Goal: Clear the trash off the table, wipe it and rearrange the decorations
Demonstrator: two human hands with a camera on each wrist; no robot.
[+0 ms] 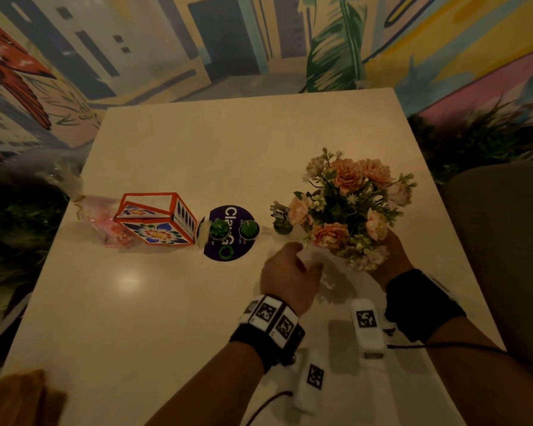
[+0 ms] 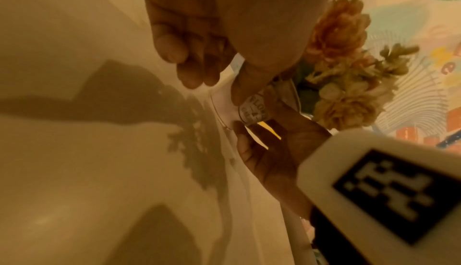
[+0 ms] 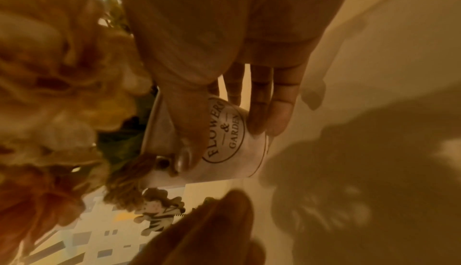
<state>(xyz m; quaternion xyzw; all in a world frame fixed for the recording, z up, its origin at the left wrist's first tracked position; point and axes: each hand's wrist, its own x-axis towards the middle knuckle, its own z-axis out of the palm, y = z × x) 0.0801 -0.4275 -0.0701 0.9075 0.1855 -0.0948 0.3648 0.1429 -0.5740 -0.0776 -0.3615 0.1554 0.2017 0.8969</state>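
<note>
A white pot (image 3: 232,162) labelled "Flowers & Garden" holds a bunch of pink artificial flowers (image 1: 348,204) at the table's right side. My right hand (image 1: 379,253) grips it, thumb across the label and fingers (image 3: 274,111) behind the pot. Whether its base touches the table is unclear. Just left of the pot, my left hand (image 1: 293,265) hovers with loosely curled fingers (image 2: 189,62), holding nothing. An orange floral box (image 1: 157,219) lies tilted at mid-left. Two small green succulent candles (image 1: 219,229) stand on a purple round sticker (image 1: 228,235). A little zebra figurine (image 1: 281,218) stands beside the flowers.
A crumpled pink plastic bag (image 1: 105,222) lies at the white table's (image 1: 228,149) left edge. An orange cloth (image 1: 16,398) shows at the bottom left corner. A grey chair (image 1: 499,241) and green plants flank the table; a painted wall stands behind.
</note>
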